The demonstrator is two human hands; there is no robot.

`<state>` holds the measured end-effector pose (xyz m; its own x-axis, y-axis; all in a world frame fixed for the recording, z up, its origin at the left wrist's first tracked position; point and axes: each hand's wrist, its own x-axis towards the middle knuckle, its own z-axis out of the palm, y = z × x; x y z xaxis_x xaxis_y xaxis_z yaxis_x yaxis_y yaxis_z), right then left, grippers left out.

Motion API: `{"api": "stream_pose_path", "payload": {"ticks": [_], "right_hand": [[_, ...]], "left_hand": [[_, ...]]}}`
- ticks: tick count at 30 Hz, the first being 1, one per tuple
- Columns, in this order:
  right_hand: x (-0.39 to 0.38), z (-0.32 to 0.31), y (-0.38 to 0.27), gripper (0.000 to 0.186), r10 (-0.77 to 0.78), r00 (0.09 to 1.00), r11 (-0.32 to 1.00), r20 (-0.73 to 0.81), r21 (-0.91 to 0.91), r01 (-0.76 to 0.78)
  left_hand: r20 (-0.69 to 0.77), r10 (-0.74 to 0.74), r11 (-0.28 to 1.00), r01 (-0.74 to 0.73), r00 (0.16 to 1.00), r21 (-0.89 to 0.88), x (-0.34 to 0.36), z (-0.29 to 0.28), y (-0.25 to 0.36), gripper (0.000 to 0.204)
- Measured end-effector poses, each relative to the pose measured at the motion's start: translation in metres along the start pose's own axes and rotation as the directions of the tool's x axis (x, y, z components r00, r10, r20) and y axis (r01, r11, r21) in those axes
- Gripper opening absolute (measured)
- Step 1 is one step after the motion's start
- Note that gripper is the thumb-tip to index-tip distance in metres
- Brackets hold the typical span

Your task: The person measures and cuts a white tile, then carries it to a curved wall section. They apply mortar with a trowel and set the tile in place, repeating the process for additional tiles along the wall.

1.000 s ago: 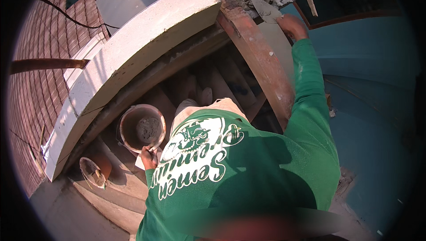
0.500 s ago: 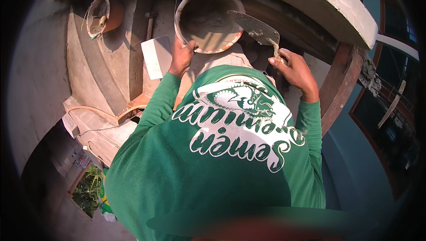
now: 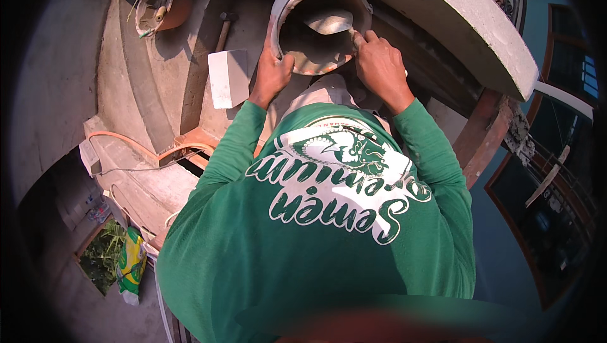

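A mortar bucket [image 3: 276, 25] is tipped so that its mouth faces me, with grey mortar smeared inside. My left hand [image 3: 272, 77] grips its near left rim, thumb on the outside and fingers around the wall. At the right rim, my right hand [image 3: 382, 68] is closed around the handle of a trowel [image 3: 330, 22]. The trowel's blade is inside the bucket, catching sunlight; most of its handle is hidden by my fingers. Beside my left wrist stands a white block [image 3: 227, 79].
A hammer [image 3: 225, 30] lies behind the block. Farther left, a smaller orange bucket [image 3: 174, 13] holds a tool. An orange hose [image 3: 126, 135] crosses the ledge at left. A curved concrete edge [image 3: 471, 17] arcs overhead right, near a wooden post [image 3: 484, 129]. A green-yellow sack [image 3: 131, 261] sits lower left.
My right hand has moved left and up, bringing the trowel from over the right rim into the bucket. The bucket is tilted more toward me, my left hand still on it.
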<state>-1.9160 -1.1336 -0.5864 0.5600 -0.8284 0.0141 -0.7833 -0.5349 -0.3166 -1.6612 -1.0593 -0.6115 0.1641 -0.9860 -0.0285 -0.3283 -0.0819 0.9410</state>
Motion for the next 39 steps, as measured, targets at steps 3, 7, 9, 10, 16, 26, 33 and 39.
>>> {"api": "stream_pose_path", "payload": {"ticks": [3,7,9,10,16,26,33,39], "right_hand": [[0.008,0.018,-0.008,0.036,-0.056,0.998,0.998,-0.014,-0.040,0.056],[-0.011,0.018,-0.005,0.036,-0.037,0.976,0.996,0.214,-0.074,0.054],[-0.009,0.015,-0.008,0.034,-0.035,0.994,0.996,0.102,-0.076,0.042],[-0.004,0.018,-0.010,0.034,-0.030,0.999,0.997,0.026,-0.065,0.032],[-0.009,0.017,-0.008,0.023,-0.061,0.983,0.998,0.176,0.006,0.061],[0.028,0.000,-0.004,0.031,0.089,0.932,0.972,0.350,0.175,-0.158],[0.033,0.000,0.025,0.037,-0.084,0.774,0.913,0.628,0.360,-0.193],[0.000,0.036,0.002,0.034,-0.181,0.807,0.631,0.562,0.696,-0.343]], "left_hand": [[0.012,-0.009,1.000,0.009,1.000,-0.025,0.002,0.002,0.008,0.090],[-0.058,-0.044,0.989,0.035,0.997,-0.146,-0.002,0.001,0.008,0.092],[-0.037,-0.038,0.983,0.030,0.999,-0.183,-0.004,0.002,0.016,0.094],[-0.022,-0.035,0.978,0.030,0.999,-0.204,-0.005,0.004,0.023,0.095],[-0.113,0.048,0.995,-0.057,0.992,-0.080,-0.014,-0.003,0.014,0.099],[-0.094,0.100,0.994,-0.103,0.991,-0.027,-0.026,-0.014,0.007,0.095],[0.048,0.011,0.972,0.000,0.999,-0.236,-0.044,-0.034,-0.006,0.095],[0.000,0.043,0.964,-0.042,0.999,-0.263,-0.050,-0.024,0.002,0.096]]}}
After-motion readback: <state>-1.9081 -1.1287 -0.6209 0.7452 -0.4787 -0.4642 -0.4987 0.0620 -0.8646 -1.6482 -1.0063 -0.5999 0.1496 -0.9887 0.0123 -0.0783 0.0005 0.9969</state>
